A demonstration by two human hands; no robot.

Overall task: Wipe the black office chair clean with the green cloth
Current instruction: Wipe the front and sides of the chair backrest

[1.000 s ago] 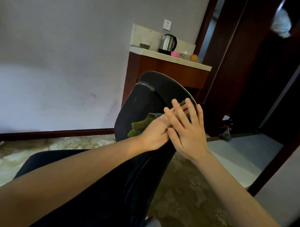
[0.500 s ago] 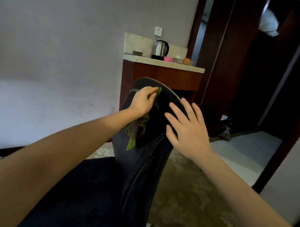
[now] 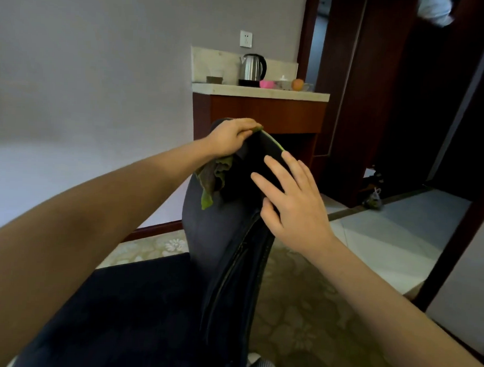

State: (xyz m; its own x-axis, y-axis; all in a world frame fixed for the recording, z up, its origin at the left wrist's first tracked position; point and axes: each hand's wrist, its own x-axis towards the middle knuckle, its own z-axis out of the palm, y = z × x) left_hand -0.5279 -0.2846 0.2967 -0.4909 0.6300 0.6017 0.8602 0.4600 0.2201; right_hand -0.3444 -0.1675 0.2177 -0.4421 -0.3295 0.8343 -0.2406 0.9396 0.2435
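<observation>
Item: black office chair (image 3: 219,243), backrest top, with green cloth (image 3: 214,174).
The green cloth is gripped by the left hand (image 3: 231,137) at the backrest's top edge, part of it hanging below the wrist. The right hand (image 3: 289,197) is laid flat on the backrest, fingers straight and spread, nothing grasped. A kettle (image 3: 252,68) is seen on a cabinet (image 3: 265,112) behind.

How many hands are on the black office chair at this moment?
2. The left hand grips the crumpled green cloth on the top edge of the black office chair; the right hand lies flat on its backrest.
</observation>
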